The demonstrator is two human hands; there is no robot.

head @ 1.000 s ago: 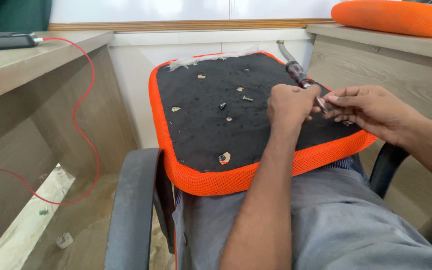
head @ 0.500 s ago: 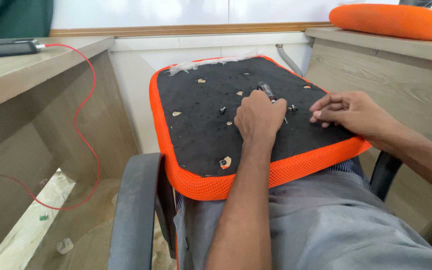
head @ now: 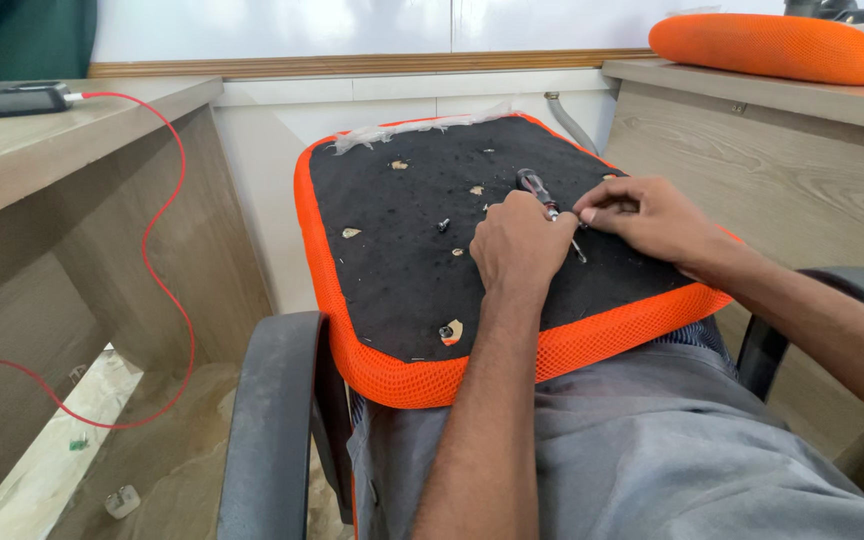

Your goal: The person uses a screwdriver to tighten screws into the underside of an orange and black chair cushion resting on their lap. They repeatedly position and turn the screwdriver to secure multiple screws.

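Note:
An upturned chair seat (head: 392,370), black underneath with an orange mesh rim, rests on my lap. A screwdriver (head: 532,184) with a black and red handle lies slanted on the black surface between my hands. My left hand (head: 518,246) is curled against its shaft from the left. The fingertips of my right hand (head: 652,216) pinch the shaft from the right. A small loose screw (head: 443,225) lies left of my left hand. A bolt in a tan patch (head: 447,331) sits near the front rim. Several tan patches dot the black surface.
A wooden desk (head: 72,150) at left carries a dark phone (head: 7,100) with a red cable (head: 167,270) hanging down. A second orange cushion (head: 772,48) lies on the right desk. Grey chair armrests (head: 272,420) flank my legs. A white plug (head: 122,498) lies on the floor.
Half a second ago my hands were apart, the left flat on the seat. Both have since closed in on the screwdriver near the seat's middle right.

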